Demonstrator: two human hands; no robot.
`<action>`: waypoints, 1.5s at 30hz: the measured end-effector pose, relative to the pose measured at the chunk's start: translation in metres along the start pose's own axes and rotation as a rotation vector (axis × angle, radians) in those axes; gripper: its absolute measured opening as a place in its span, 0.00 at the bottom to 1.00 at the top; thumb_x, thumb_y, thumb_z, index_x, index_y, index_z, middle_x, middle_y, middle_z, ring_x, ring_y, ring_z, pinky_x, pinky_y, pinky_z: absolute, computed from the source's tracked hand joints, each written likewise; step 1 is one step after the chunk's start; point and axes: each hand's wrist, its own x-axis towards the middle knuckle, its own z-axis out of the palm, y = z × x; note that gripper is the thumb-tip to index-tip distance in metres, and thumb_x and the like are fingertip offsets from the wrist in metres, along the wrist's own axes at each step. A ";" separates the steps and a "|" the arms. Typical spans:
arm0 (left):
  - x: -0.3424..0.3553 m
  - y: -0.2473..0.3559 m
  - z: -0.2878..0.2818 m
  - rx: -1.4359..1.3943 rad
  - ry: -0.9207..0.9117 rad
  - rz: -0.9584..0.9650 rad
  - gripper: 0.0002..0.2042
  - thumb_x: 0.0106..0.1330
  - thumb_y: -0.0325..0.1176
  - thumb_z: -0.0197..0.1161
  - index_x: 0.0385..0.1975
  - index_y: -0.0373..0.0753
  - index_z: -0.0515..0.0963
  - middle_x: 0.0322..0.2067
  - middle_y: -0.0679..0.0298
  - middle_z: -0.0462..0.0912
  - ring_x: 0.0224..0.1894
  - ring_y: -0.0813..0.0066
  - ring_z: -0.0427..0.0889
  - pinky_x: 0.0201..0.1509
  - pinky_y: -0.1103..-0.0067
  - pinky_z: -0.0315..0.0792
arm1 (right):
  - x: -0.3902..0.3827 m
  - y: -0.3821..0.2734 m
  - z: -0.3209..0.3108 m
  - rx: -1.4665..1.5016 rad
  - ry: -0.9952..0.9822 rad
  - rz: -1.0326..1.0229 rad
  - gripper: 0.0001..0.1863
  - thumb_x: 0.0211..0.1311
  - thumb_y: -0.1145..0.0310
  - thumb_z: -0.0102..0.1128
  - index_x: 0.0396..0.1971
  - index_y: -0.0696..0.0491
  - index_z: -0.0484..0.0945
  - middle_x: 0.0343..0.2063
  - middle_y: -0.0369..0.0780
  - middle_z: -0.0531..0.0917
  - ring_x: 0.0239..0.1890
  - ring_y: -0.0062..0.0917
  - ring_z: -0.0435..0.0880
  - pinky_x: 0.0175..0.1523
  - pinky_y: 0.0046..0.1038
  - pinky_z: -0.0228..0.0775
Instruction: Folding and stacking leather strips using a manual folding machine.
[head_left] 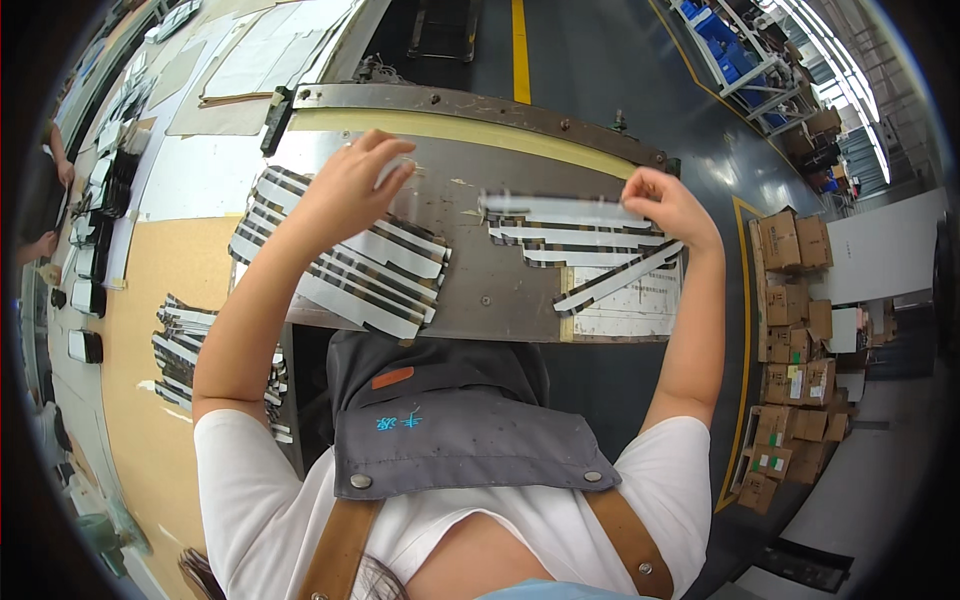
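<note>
A batch of white strips with black-and-brown plaid edges lies side by side at the left of the metal worktable. My left hand hovers at the upper end of that batch, fingers loosely curled and apart, with nothing visible in them. To the right lies a second, smaller group of similar strips, one of them slanting across its lower side. At its far edge my right hand pinches the right end of a plaid-edged strip, which looks blurred.
Along the table's far side runs a metal bar with bolts. More strips lie on a tan board at left. Another person's hand shows at the far left. Cardboard boxes are stacked on the right.
</note>
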 end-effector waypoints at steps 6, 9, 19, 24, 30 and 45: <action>-0.005 0.045 0.052 -0.229 -0.308 0.150 0.23 0.70 0.38 0.50 0.62 0.35 0.60 0.64 0.44 0.57 0.66 0.48 0.58 0.67 0.63 0.58 | -0.073 0.030 0.011 -0.410 -0.020 -0.026 0.32 0.47 0.63 0.67 0.56 0.48 0.70 0.62 0.39 0.65 0.67 0.31 0.60 0.69 0.35 0.49; -0.001 0.063 0.072 -0.174 -0.349 0.125 0.26 0.69 0.39 0.50 0.64 0.35 0.57 0.66 0.42 0.52 0.70 0.46 0.48 0.70 0.63 0.50 | -0.088 0.031 0.034 -0.719 -0.007 0.231 0.48 0.40 0.54 0.72 0.66 0.41 0.58 0.69 0.38 0.53 0.72 0.34 0.47 0.72 0.42 0.35; 0.012 0.057 0.087 -0.385 -0.234 0.061 0.23 0.70 0.35 0.49 0.63 0.37 0.59 0.65 0.48 0.56 0.68 0.53 0.56 0.68 0.67 0.56 | -0.016 0.033 0.102 -0.550 0.267 -0.162 0.33 0.58 0.45 0.56 0.62 0.44 0.66 0.66 0.40 0.60 0.70 0.37 0.51 0.71 0.47 0.34; 0.010 0.041 0.056 -0.556 -0.180 0.035 0.21 0.70 0.34 0.49 0.62 0.39 0.62 0.63 0.52 0.60 0.63 0.57 0.63 0.64 0.70 0.61 | -0.038 0.030 0.111 -0.582 0.360 -0.228 0.26 0.62 0.54 0.55 0.58 0.46 0.70 0.60 0.41 0.68 0.65 0.39 0.61 0.68 0.46 0.44; -0.024 0.000 -0.009 -0.369 -0.053 0.027 0.15 0.69 0.28 0.48 0.55 0.39 0.70 0.51 0.57 0.76 0.57 0.61 0.71 0.61 0.72 0.64 | -0.066 0.050 0.098 -0.541 0.438 -0.197 0.22 0.60 0.66 0.56 0.55 0.52 0.72 0.57 0.42 0.70 0.61 0.39 0.66 0.65 0.40 0.53; -0.082 -0.050 0.015 -0.068 0.370 -0.201 0.19 0.67 0.30 0.51 0.58 0.39 0.66 0.54 0.52 0.71 0.62 0.55 0.64 0.67 0.67 0.55 | 0.077 -0.111 0.249 -0.495 0.136 -0.834 0.15 0.53 0.76 0.59 0.42 0.62 0.75 0.44 0.44 0.78 0.48 0.35 0.75 0.51 0.30 0.71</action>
